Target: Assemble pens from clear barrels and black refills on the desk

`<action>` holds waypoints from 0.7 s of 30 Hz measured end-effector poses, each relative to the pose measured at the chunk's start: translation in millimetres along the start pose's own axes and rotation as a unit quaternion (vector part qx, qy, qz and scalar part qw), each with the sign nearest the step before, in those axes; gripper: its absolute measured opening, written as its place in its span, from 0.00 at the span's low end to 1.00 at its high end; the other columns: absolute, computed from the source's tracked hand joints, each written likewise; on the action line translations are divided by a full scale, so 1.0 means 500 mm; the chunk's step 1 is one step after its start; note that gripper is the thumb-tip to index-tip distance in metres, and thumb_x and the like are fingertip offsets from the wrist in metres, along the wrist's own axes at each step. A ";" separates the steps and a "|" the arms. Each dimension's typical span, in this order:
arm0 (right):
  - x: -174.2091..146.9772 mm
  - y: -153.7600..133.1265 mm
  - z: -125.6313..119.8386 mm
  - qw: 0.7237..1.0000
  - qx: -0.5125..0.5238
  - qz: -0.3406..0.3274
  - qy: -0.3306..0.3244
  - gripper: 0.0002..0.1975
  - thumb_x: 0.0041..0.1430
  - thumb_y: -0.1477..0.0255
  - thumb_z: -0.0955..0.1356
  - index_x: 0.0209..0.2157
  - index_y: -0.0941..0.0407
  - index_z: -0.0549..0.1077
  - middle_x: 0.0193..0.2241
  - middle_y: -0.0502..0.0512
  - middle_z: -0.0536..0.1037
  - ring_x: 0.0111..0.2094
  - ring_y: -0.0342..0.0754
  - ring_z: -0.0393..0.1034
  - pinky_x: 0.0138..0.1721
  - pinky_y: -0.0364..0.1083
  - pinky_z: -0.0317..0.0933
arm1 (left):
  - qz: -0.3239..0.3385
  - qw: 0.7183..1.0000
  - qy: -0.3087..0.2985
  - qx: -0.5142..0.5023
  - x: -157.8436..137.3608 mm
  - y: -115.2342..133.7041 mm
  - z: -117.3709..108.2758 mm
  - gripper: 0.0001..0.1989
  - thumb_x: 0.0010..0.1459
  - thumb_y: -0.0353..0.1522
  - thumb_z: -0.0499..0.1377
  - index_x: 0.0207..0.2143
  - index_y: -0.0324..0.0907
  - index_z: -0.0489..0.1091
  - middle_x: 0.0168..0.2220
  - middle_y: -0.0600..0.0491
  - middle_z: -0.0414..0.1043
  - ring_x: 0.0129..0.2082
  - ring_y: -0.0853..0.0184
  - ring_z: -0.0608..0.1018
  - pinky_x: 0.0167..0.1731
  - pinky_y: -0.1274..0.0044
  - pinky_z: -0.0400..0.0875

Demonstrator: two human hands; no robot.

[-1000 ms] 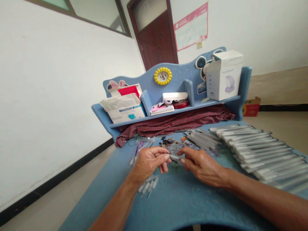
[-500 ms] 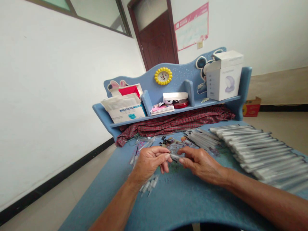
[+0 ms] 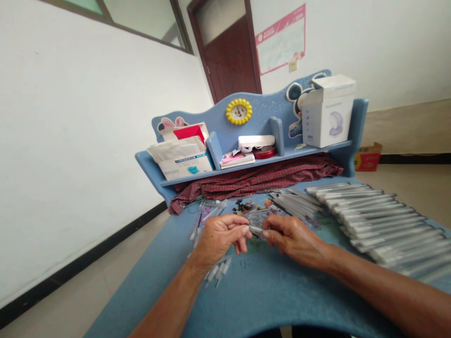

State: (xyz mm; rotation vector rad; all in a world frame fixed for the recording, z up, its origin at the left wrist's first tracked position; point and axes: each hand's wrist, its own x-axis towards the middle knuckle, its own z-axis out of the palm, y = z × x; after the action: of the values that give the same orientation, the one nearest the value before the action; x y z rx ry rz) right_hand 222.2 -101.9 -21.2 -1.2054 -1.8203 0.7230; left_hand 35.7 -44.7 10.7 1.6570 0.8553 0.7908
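Between both hands, above the blue desk, is a clear pen barrel. The thumb and fingers of my left hand are closed on its left end. At the other end, my right hand pinches it between thumb and index finger. Small black pen parts lie just beyond the hands. White-and-clear caps are partly hidden behind my left wrist. Loose clear tubes and dark refills lie past my right hand.
Many pens lie in a stacked row on the right. A blue shelf at the back holds a mask box, a white carton and booklets. Beneath it lies a red checked cloth.
The right index finger has come down and closed toward the thumb on the barrel's end. My left hand has kept its place.
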 end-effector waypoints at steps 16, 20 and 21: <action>0.003 0.011 0.003 1.000 0.026 0.013 -0.002 0.06 0.58 0.70 0.63 0.29 0.57 0.66 0.21 0.46 0.64 0.23 0.39 0.58 0.24 0.39 0.52 | -0.010 1.000 0.000 -0.002 -0.001 0.005 0.004 0.12 0.46 0.34 0.63 0.31 0.34 0.70 0.22 0.51 0.74 0.14 0.72 0.73 0.14 0.81 0.66; 0.003 0.012 0.005 1.000 0.025 0.009 -0.012 0.06 0.60 0.69 0.61 0.32 0.56 0.66 0.22 0.47 0.66 0.23 0.40 0.60 0.24 0.40 0.54 | -0.012 1.000 -0.003 -0.003 -0.002 0.007 0.005 0.13 0.45 0.34 0.63 0.31 0.34 0.69 0.22 0.51 0.74 0.14 0.72 0.73 0.13 0.81 0.66; 0.003 0.013 0.005 0.999 0.029 0.012 -0.005 0.05 0.58 0.69 0.63 0.34 0.56 0.66 0.22 0.47 0.66 0.23 0.40 0.60 0.24 0.40 0.54 | -0.013 1.000 -0.004 -0.004 -0.002 0.007 0.005 0.13 0.45 0.34 0.63 0.31 0.34 0.69 0.22 0.51 0.74 0.14 0.72 0.73 0.13 0.82 0.66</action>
State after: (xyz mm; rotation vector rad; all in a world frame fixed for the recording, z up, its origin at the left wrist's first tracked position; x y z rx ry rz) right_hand 222.6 -98.3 -27.1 -1.1897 -1.7826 0.7911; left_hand 37.8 -47.7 13.5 1.6372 0.8645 0.7685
